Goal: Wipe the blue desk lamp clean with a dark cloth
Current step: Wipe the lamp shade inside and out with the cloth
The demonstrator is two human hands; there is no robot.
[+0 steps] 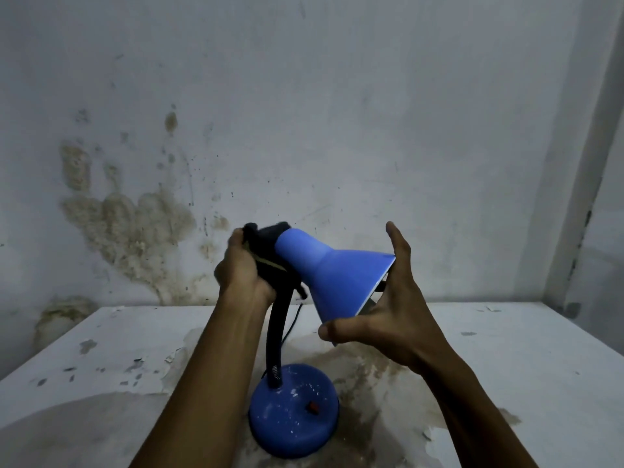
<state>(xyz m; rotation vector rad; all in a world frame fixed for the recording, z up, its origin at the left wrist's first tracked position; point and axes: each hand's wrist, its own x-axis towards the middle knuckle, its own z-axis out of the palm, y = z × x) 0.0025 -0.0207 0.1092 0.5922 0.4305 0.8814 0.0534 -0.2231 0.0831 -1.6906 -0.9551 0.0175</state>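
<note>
The blue desk lamp stands on a stained white table, its round base (293,412) speckled with white flecks and bearing a small red switch. A black flexible neck (277,336) curves up to the blue cone shade (332,275), which tilts to the right. My left hand (241,268) grips the dark cloth (266,246), bunched against the narrow back end of the shade. My right hand (393,298) holds the wide rim of the shade, thumb under it and fingers spread across its opening.
The white table (506,366) has peeling paint and a brown stain round the lamp base. A stained, mouldy wall (135,214) rises right behind it. A thin black cord (293,320) runs back from the lamp. A white frame (580,197) stands at the right.
</note>
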